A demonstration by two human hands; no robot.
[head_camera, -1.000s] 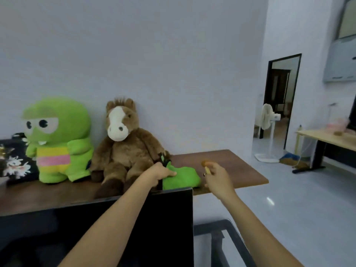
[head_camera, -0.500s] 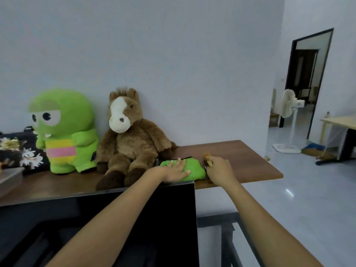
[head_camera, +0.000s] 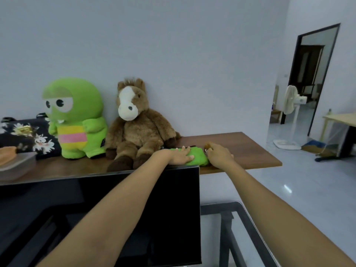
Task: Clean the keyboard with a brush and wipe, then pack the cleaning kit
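Pale walls met at a doorway on the right, where a standing fan (head_camera: 291,105) stood on the tiled floor. From the head view, a brown wooden table (head_camera: 248,149) ran along the wall behind a dark monitor (head_camera: 107,205). On it sat a green plush frog (head_camera: 75,120), a brown plush horse (head_camera: 138,128) and a floral bag (head_camera: 25,135).

Just right of the horse lay the green pouch (head_camera: 198,158), evidently the cleaning kit's case, near the table's front edge. The left hand (head_camera: 180,156) lay flat on top of it, fingers (head_camera: 185,151) spread open and pressing down. The right hand (head_camera: 218,156) touched the pouch's right end with fingers curled shut around something small; a brownish tab (head_camera: 208,145) and a bit of metal showed above the knuckles, possibly a zip pull, though I could not tell for certain.

The keyboard was not in view. The step looked like closing or opening the pouch. To do it well, the left palm would hold the fabric flat and taut while the right drew the pull straight along the seam, keeping the cloth clear of the teeth.
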